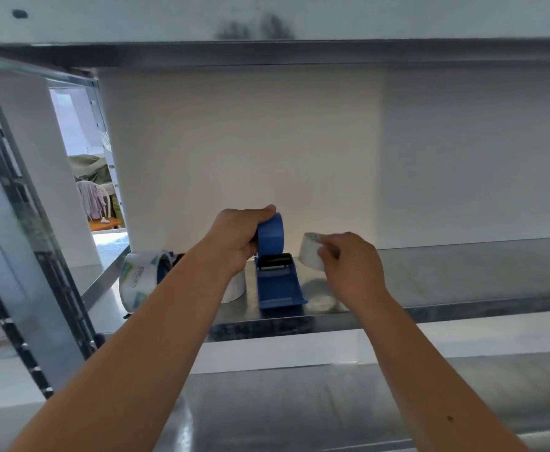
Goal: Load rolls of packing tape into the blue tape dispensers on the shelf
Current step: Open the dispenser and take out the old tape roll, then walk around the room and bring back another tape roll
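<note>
A blue tape dispenser [275, 275] stands on the metal shelf [446, 275], its flat end toward me. My left hand [239, 238] grips its rounded blue hub from the left. My right hand [348, 259] holds a clear roll of packing tape [309, 252] just right of the dispenser, lifted off the shelf. A second dispenser with a labelled tape roll [136, 280] lies at the shelf's left end. Another whitish roll [236, 287] sits under my left wrist, partly hidden.
The shelf's front lip [267, 327] runs across below the dispenser. A shelf above [267, 53] limits headroom. A slanted metal upright [22, 223] stands at the left. A white wall backs the shelf. A lower shelf [299, 409] lies beneath my arms.
</note>
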